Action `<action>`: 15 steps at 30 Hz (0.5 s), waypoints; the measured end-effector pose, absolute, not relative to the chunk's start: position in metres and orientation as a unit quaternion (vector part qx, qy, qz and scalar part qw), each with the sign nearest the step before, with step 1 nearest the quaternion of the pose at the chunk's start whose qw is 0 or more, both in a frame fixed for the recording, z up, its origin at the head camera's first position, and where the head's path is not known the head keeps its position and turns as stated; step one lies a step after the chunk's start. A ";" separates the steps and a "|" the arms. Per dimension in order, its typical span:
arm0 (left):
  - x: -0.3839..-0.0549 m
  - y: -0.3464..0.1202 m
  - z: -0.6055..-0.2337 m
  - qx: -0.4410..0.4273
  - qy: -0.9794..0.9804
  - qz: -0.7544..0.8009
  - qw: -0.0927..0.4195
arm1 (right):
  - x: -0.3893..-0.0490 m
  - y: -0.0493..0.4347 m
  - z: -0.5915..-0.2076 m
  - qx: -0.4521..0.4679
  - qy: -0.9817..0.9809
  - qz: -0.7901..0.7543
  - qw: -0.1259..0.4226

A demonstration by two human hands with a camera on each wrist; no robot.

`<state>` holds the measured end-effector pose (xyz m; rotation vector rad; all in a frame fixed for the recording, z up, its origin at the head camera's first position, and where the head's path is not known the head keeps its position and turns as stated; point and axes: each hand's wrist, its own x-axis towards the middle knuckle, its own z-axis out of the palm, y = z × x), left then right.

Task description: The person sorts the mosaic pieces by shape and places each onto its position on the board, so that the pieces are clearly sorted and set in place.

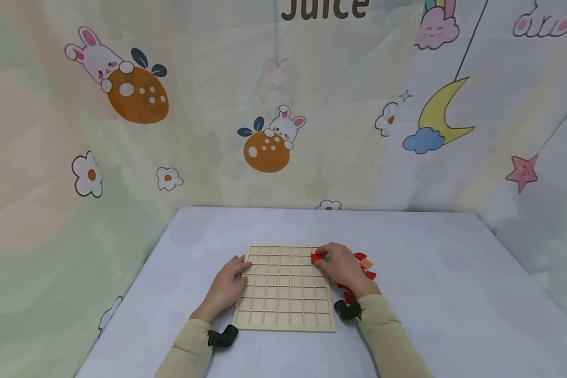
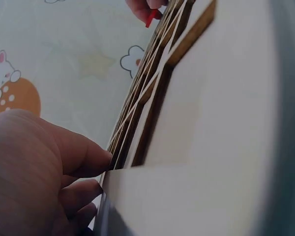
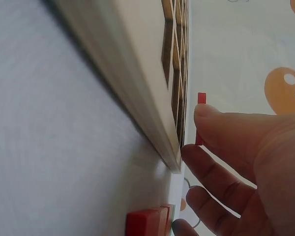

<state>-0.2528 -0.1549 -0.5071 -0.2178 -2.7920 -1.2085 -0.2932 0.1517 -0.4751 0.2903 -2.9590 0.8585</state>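
The word "Juice" was before me.
I read it on the pale patterned cloth which hung behind the table, at the very top of the head view and a little right of its middle. It was written with one capital and four small letters, thick and dark brown, and the view's edge cut their tops.

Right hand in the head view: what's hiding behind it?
Red pieces and an orange piece on the table peek out past the right hand. It covers the far right corner of the board and anything beneath, which I can't see.
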 end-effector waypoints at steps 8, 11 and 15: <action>-0.252 -0.155 -0.508 -0.061 -0.909 -0.408 0.056 | -0.291 0.154 -0.472 0.077 -0.954 0.288 0.015; -0.252 -0.156 -0.508 -0.062 -0.906 -0.415 0.060 | -0.292 0.155 -0.470 0.074 -0.956 0.285 0.009; -0.252 -0.158 -0.512 -0.059 -0.901 -0.424 0.062 | -0.293 0.155 -0.470 0.074 -0.957 0.282 0.002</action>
